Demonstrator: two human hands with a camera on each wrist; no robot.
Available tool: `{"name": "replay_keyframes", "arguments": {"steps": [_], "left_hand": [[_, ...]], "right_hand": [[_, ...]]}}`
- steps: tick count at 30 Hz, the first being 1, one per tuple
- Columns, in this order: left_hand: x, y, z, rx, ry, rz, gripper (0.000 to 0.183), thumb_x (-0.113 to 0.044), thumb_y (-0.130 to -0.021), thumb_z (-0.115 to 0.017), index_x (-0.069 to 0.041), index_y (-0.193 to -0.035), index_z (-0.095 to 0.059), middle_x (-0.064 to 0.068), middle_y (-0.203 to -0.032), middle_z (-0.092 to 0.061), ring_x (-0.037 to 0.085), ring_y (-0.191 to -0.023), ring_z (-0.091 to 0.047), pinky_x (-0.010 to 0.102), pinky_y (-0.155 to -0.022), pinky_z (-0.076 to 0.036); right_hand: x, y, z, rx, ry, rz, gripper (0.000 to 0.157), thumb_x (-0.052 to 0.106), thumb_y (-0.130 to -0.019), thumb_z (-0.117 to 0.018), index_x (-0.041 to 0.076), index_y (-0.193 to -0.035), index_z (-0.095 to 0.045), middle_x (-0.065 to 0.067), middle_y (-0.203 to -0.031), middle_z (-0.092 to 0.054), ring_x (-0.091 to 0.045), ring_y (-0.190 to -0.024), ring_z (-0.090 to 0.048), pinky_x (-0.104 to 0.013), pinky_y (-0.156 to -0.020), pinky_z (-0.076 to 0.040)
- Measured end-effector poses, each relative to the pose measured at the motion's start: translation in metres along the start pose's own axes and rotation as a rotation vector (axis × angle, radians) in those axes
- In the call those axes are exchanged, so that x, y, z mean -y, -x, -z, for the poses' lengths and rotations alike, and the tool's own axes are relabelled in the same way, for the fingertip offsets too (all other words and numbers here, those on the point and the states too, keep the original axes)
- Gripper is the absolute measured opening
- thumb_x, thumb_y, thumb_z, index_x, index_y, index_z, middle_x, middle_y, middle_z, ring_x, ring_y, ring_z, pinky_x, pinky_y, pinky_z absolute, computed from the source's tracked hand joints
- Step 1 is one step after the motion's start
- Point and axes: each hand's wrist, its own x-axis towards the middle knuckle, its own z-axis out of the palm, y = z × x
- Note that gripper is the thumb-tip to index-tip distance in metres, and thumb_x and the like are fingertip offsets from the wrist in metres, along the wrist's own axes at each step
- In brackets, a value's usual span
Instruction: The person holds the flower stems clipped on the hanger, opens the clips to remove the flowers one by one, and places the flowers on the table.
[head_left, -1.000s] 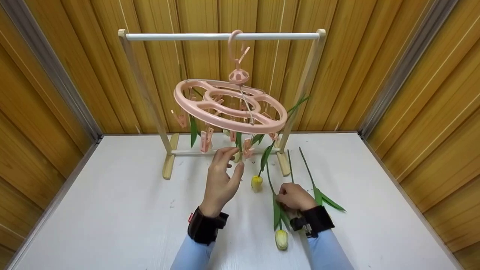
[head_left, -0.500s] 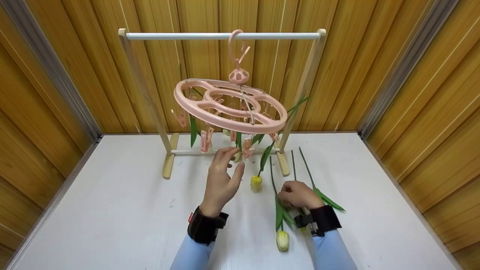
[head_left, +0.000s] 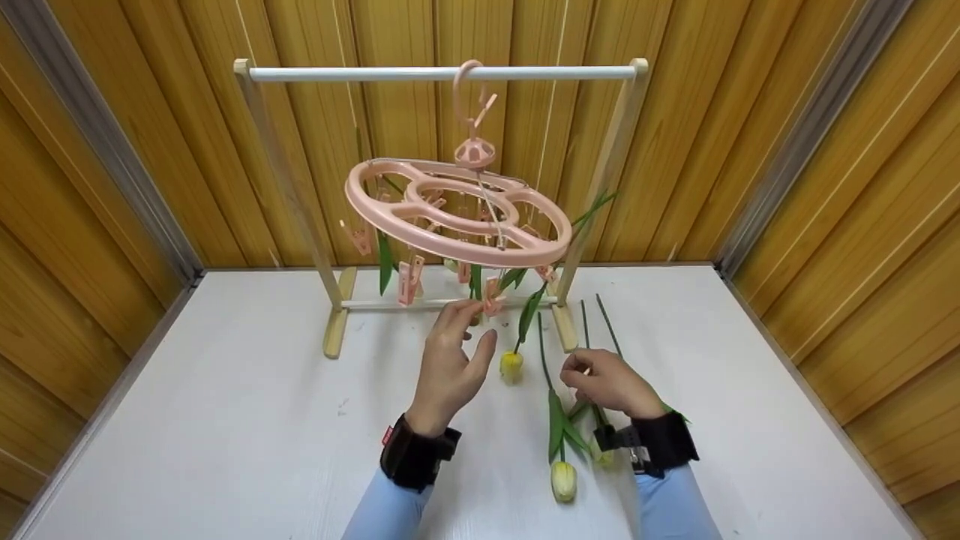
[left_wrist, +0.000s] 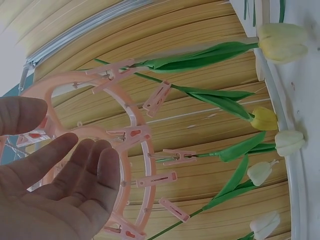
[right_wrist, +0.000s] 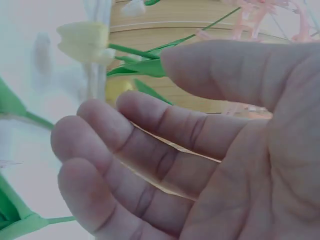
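Observation:
A pink ring-shaped clip hanger (head_left: pixel 450 241) hangs by its hook from a rack. Several tulips dangle from its clothespins, among them a yellow tulip (head_left: pixel 511 366) at the front right. My left hand (head_left: pixel 454 367) is raised below the ring, near a clothespin (head_left: pixel 492 297). In the left wrist view its thumb and fingers are apart with nothing between them. My right hand (head_left: pixel 611 382) hovers over the table, fingers loosely bent and holding nothing. Beside it a pale yellow tulip (head_left: pixel 564 481) lies on the table. A second tulip (head_left: pixel 602 451) lies partly under the right wrist.
The rack's white bar (head_left: pixel 337 73) runs across wooden uprights, with a wooden foot (head_left: pixel 339 319) on the left. Another stem (head_left: pixel 609 324) lies to the right, its leaves mostly hidden behind the right arm. Wood-look walls (head_left: pixel 840 225) surround the white table (head_left: pixel 225 435).
The front tulip has shifted slightly, and its stem end lies lower. My right hand has left it, moving up and right. My left hand has dropped a little.

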Motion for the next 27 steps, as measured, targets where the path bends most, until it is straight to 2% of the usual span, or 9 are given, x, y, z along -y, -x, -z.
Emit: {"name": "replay_keyframes", "arguments": {"steps": [3, 7, 11, 14, 19, 27], "left_hand": [[0.0, 0.0, -0.002, 0.01, 0.001, 0.0, 0.032, -0.004, -0.095, -0.069, 0.001, -0.126, -0.067, 0.012, -0.12, -0.064, 0.028, -0.102, -0.062, 0.048, -0.08, -0.055], [-0.003, 0.001, -0.004, 0.02, -0.002, 0.001, 0.036, -0.004, -0.095, -0.069, -0.001, -0.131, -0.066, 0.01, -0.12, -0.064, 0.024, -0.102, -0.061, 0.044, -0.081, -0.055], [-0.007, 0.003, -0.008, 0.023, -0.054, -0.026, 0.038, -0.005, -0.095, -0.07, 0.002, -0.132, -0.065, 0.012, -0.123, -0.065, 0.026, -0.113, -0.063, 0.043, -0.093, -0.055], [-0.01, 0.006, -0.013, 0.03, -0.096, -0.057, 0.035, -0.006, -0.094, -0.071, 0.004, -0.128, -0.067, 0.014, -0.127, -0.064, 0.028, -0.122, -0.061, 0.044, -0.102, -0.052], [-0.013, 0.011, -0.021, 0.065, -0.108, -0.077, 0.035, -0.007, -0.095, -0.071, 0.003, -0.128, -0.067, 0.015, -0.128, -0.064, 0.027, -0.122, -0.061, 0.043, -0.102, -0.053], [-0.018, 0.014, -0.029, 0.116, -0.097, -0.056, 0.038, -0.008, -0.096, -0.071, 0.004, -0.131, -0.065, 0.016, -0.127, -0.064, 0.028, -0.119, -0.062, 0.043, -0.098, -0.054]], "right_hand": [[0.004, 0.0, 0.001, -0.022, -0.006, 0.039, 0.018, 0.015, -0.102, -0.06, -0.001, -0.107, -0.068, -0.012, -0.1, -0.068, -0.026, -0.079, -0.067, -0.032, -0.071, -0.056], [0.006, -0.001, 0.001, -0.042, -0.011, 0.089, 0.017, 0.016, -0.103, -0.061, 0.001, -0.109, -0.069, -0.013, -0.098, -0.069, -0.025, -0.078, -0.067, -0.03, -0.067, -0.054], [0.007, -0.003, 0.001, -0.05, 0.001, 0.125, 0.016, 0.016, -0.103, -0.063, 0.004, -0.11, -0.07, -0.011, -0.1, -0.07, -0.023, -0.08, -0.068, -0.028, -0.068, -0.053], [0.009, -0.006, 0.0, -0.07, 0.008, 0.155, 0.016, 0.016, -0.102, -0.063, 0.005, -0.112, -0.07, -0.014, -0.107, -0.071, -0.026, -0.087, -0.069, -0.029, -0.072, -0.054], [0.01, -0.01, -0.001, -0.141, 0.002, 0.203, 0.018, 0.014, -0.102, -0.065, 0.003, -0.115, -0.069, -0.019, -0.118, -0.069, -0.031, -0.095, -0.071, -0.033, -0.076, -0.056], [0.015, -0.013, -0.003, -0.242, 0.017, 0.261, 0.019, 0.009, -0.1, -0.066, 0.002, -0.118, -0.069, -0.016, -0.119, -0.069, -0.031, -0.098, -0.07, -0.037, -0.083, -0.056]]}}
